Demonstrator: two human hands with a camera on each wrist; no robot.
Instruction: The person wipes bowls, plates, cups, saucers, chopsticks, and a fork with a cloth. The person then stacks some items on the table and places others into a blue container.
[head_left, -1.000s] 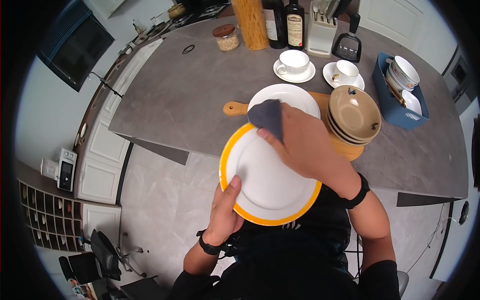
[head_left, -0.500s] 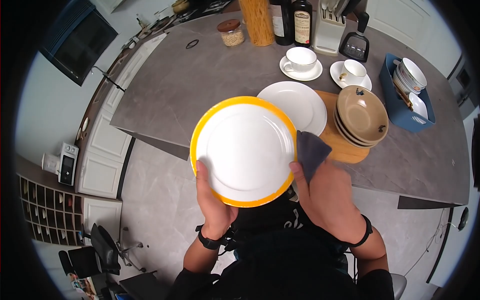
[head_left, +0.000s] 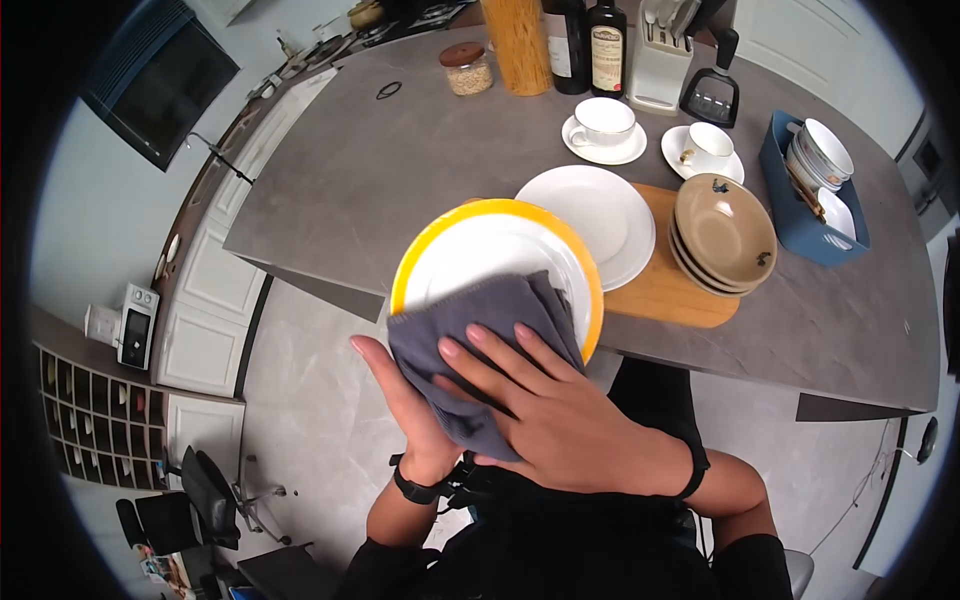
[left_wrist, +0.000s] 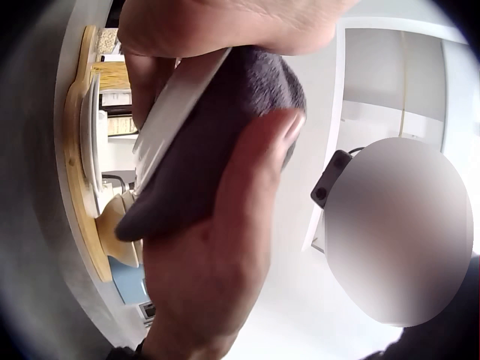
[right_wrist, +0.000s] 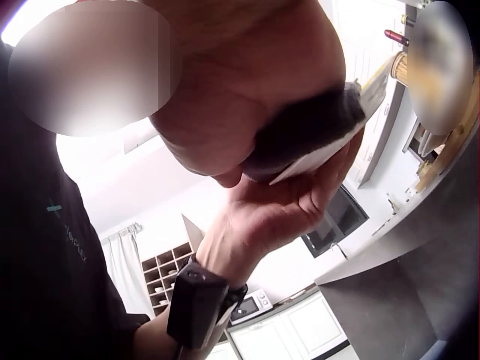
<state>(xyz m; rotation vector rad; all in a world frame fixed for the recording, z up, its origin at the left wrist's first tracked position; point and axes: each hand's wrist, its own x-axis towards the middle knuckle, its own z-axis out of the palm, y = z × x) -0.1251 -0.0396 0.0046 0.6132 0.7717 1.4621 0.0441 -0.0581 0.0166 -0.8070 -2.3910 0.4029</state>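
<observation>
My right hand (head_left: 570, 420) lies flat with its fingers straight and spread, pressing the folded grey cloth (head_left: 450, 325) onto the face of the yellow-rimmed plate (head_left: 492, 245). My left hand (head_left: 415, 425) bears that plate from underneath, its thumb stretched out wide past the cloth's edge. I have the plate up near the counter's edge, in front of the plain white plate (head_left: 605, 225) and the wooden board (head_left: 665, 305).

Head view, from yellow-rimmed plate (head_left: 480, 246): counter (head_left: 330, 190) gave passage toward ten o'clock; larger cup (head_left: 606, 120) blocked one, bowls (head_left: 724, 236) between two and three.
</observation>
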